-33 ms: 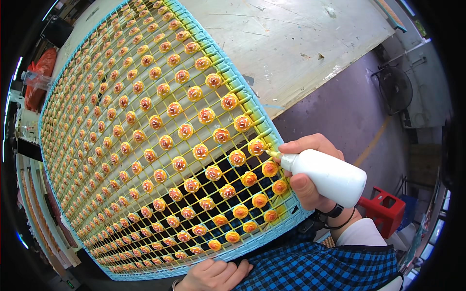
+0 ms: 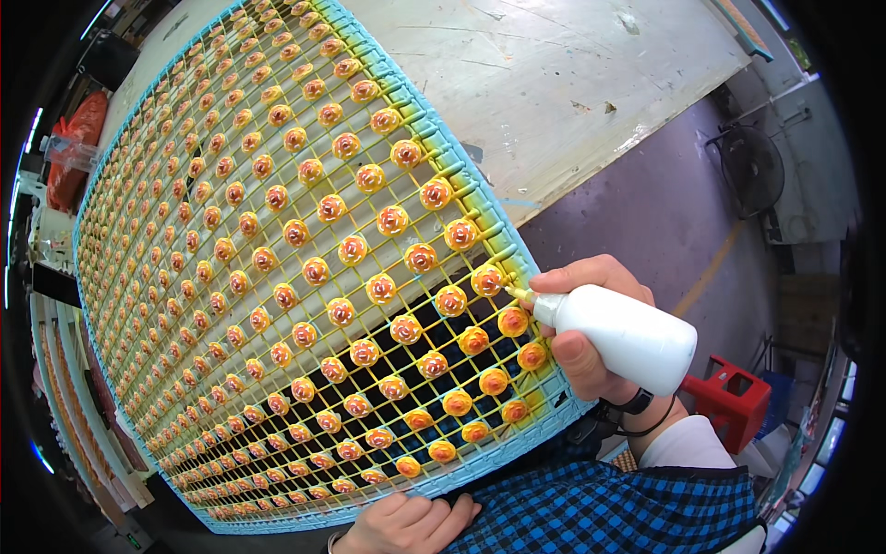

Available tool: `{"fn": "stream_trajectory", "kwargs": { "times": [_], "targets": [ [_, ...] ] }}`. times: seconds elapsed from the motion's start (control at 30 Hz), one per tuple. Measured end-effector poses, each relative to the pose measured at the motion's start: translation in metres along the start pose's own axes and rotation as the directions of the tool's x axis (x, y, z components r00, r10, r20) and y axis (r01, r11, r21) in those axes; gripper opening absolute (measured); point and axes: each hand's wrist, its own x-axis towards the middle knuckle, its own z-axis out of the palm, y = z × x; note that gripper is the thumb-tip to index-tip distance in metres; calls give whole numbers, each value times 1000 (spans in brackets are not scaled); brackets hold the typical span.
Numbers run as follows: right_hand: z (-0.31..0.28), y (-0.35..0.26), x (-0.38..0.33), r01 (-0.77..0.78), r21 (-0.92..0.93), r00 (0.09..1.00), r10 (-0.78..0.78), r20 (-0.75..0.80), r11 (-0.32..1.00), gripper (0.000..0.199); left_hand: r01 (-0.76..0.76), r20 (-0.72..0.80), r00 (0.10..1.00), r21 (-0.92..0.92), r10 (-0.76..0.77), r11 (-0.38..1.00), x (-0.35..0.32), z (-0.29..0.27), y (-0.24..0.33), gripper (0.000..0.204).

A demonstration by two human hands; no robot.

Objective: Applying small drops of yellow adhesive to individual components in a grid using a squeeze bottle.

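A large panel of thin yellow-green rods with a light-blue rim leans in front of me. Rows of small yellow-orange flowers sit on its grid, many bearing white streaks; several near the lower right corner show none. My right hand is closed around a white squeeze bottle, tilted with its yellowish nozzle pointing left. The nozzle tip is at or touching the edge of a flower beside the right rim. At the panel's lower edge my left hand is curled, its fingertips hidden.
Beneath and behind the panel is a pale, scuffed table. A red plastic stool stands on the floor at the right, and a black fan is farther back. At the far left are a red bag and curved light-blue strips.
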Motion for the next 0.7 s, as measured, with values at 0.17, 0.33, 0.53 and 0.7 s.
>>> {"fn": "stream_trajectory", "kwargs": {
  "times": [0.17,0.33,0.53,0.7],
  "targets": [
    [-1,1,0,18,11,1000,-18,-6,1000,34,-8,2,1000,1,8,1000,0,0,0,11],
    [0,-1,1,9,30,1000,-9,-10,1000,33,-4,10,1000,-2,4,1000,0,0,0,11],
    [-1,-1,0,10,0,1000,-10,1,1000,35,0,11,1000,4,0,1000,0,-1,1,11],
    [0,4,-2,-5,66,999,8,-43,998,36,3,15,1000,5,-3,1000,1,-1,1,10]
  ]
}}
